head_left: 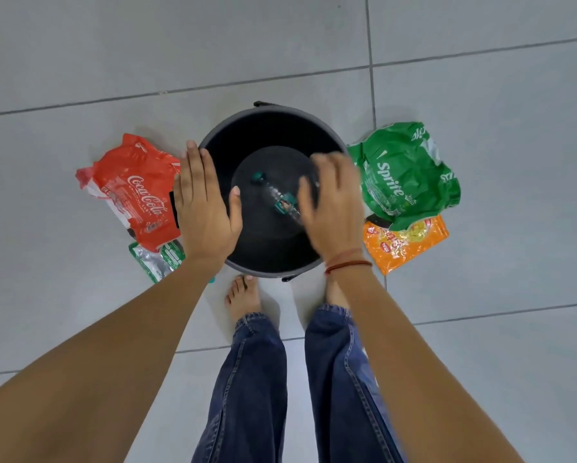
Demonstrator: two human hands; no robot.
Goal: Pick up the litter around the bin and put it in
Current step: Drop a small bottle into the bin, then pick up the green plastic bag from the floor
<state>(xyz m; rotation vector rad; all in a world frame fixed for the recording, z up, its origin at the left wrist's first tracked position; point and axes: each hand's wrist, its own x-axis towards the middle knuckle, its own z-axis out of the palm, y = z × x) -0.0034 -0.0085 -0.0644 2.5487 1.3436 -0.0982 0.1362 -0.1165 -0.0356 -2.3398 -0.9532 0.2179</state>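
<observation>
Over the bin (213, 135), I'm holding both hands empty — left hand (207, 208) flat, right hand (333, 208) blurred, fingers spread — a bottle (277, 198) lying inside. Wrappers are waiting beside it; next, I'd judge, reaching for the red wrapper (136, 192).

I see a matt dark plastic bin (213, 135), a clear plastic bottle (275, 195) inside, glossy crinkled plastic wrappers (404, 175), smooth grey floor tiles (113, 61), denim jeans (247, 379).
</observation>
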